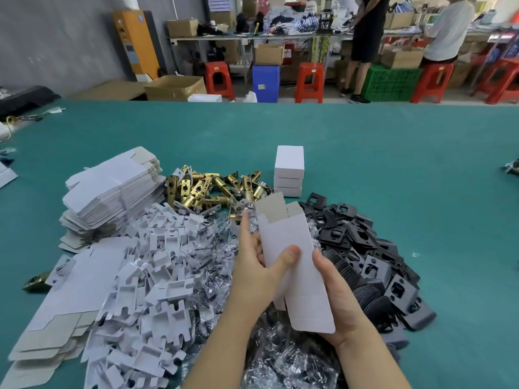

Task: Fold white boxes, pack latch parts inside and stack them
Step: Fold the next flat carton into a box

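The white box (pixel 292 259) was held up above the heaps of parts, still a flat sleeve with its far end flaps open and grey inside; nothing could be seen within it. The left hand (pixel 258 265) gripped its left edge, thumb pressed across the front panel and forefinger stretched up along the side. The right hand (pixel 334 293) cradled its right edge and near end, fingers curled behind it and hidden.

Beyond the held box stood a stack of closed boxes (pixel 289 171), four high as far as could be told, their contents hidden. To the far left of the held box lay brass latch bolts (pixel 207 186) in a loose pile. Further left sat a tall stack of flat box blanks (pixel 112 189), and more blanks (pixel 70 299) were spread nearer the table's near edge. Directly left of the held box were white card inserts (pixel 157 265), mixed with clear plastic bags (pixel 219 248). To its right lay black strike plates (pixel 359 248).

The green table (pixel 393 153) lay bare beyond the closed stack and to the right of the black plates, as far as its far edge.
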### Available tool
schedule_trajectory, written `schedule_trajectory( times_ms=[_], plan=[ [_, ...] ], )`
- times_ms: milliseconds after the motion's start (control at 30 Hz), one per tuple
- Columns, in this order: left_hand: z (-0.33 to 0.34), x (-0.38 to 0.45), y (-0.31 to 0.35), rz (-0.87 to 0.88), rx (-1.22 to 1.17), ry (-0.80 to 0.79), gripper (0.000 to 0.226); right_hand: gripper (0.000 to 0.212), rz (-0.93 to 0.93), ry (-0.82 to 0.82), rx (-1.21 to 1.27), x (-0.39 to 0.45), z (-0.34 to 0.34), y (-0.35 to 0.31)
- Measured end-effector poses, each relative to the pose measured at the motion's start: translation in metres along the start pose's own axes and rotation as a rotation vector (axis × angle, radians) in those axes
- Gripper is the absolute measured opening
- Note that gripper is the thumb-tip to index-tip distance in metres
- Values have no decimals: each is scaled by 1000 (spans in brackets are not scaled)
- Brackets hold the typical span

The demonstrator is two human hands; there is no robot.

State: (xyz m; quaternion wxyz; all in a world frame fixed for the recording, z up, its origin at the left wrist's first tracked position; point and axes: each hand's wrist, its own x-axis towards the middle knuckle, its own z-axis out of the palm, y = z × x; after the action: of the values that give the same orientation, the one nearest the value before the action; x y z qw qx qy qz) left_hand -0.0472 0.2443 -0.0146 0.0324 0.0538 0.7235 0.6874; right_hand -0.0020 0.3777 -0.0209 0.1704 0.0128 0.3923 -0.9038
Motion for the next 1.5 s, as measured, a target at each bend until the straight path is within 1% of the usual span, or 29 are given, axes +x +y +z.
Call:
schedule_trajectory(
  times_ms=[67, 233, 333, 400, 467, 600, 733, 833, 933, 1067, 1167, 1267, 1333, 1500],
  plan=[
    [-1, 1, -1, -1, -13, -14, 120, 80, 2, -6, -19, -1, 0, 0],
    [-1, 2, -2, -5, -51, -55, 119, 87, 13, 3, -20, 1, 1, 2],
    [1, 1, -3, -9, -93, -87, 115, 81, -11, 5, -54, 3, 5, 4],
    [3, 2, -4, -4, -82, -113, 110, 78, -26, 15, -65, 3, 4, 4],
    [2, 5, -4, -15, -90, -128, 101, 79, -20, 27, -27, 2, 2, 4],
    [-2, 15, -7, -30, -113, -135, 93, 75, -45, 27, -33, 0, 0, 3],
    [-4, 14, -4, 30, -34, -164, 87, 81, -35, 45, -50, 1, 2, 4],
    [-7, 13, 0, 58, 41, -214, 75, 85, -16, 21, 2, 0, 2, 3],
    [-10, 11, 3, 51, 133, -258, 60, 83, -3, -13, 14, 0, 1, 2],
    [-12, 11, 4, 63, 146, -273, 55, 84, 3, 3, -34, 1, -1, 3],
    [-12, 11, 6, 56, 141, -283, 51, 86, 5, 3, -11, 1, -2, 3],
    [-17, 10, 9, -13, 39, -278, 51, 79, 15, -16, -6, 0, 0, 2],
    [-19, 9, 12, -49, 16, -285, 54, 75, 20, -26, -27, -1, 2, 1],
    [-18, 6, 17, -34, 19, -261, 76, 75, -18, -22, -138, -2, 7, 2]
  ],
)
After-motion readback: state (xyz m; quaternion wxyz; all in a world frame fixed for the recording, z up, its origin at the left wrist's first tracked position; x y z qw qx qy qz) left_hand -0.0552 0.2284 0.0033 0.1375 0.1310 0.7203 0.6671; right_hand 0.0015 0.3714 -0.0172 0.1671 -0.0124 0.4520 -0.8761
